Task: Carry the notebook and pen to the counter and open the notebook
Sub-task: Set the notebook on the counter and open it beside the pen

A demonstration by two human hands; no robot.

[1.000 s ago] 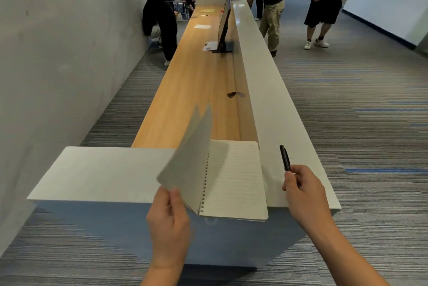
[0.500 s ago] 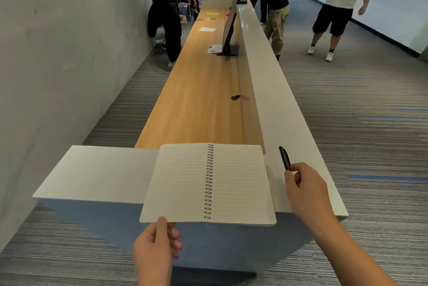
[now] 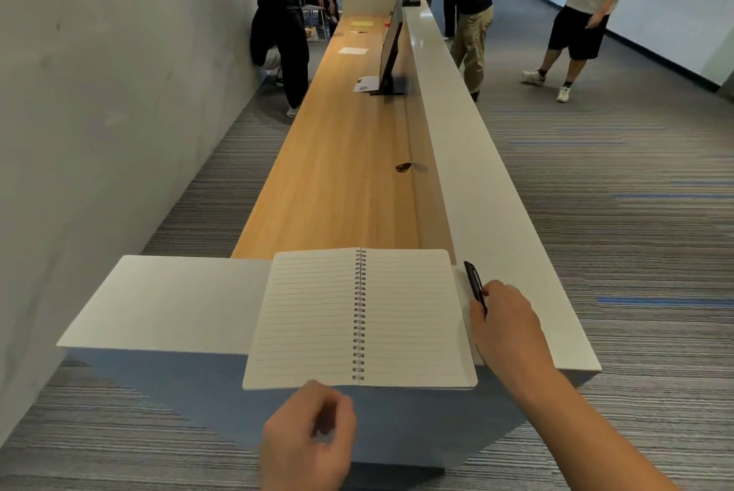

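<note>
A spiral notebook (image 3: pixel 310 315) lies open and flat on the near end of the white counter (image 3: pixel 170 300), showing two blank lined pages. Its near edge juts slightly over the counter's front edge. My left hand (image 3: pixel 308 443) hangs just below that edge with its fingers curled, blurred and holding nothing. It is apart from the paper. A black pen (image 3: pixel 472 280) lies just right of the notebook, its tip pointing away from me. My right hand (image 3: pixel 506 319) rests on the counter with its fingers pinched on the pen's near end.
Beyond the notebook a long wooden desk (image 3: pixel 337 172) runs away from me, lower than the white ledge (image 3: pixel 468 156) along its right. On it are a small dark object (image 3: pixel 403 167), a monitor (image 3: pixel 391 45) and papers (image 3: pixel 352 50). Several people stand at the far end. A grey wall is on the left.
My left hand turned the raised page down flat, then let go of the notebook and drew back below the counter edge. My right hand has stayed on the pen.
</note>
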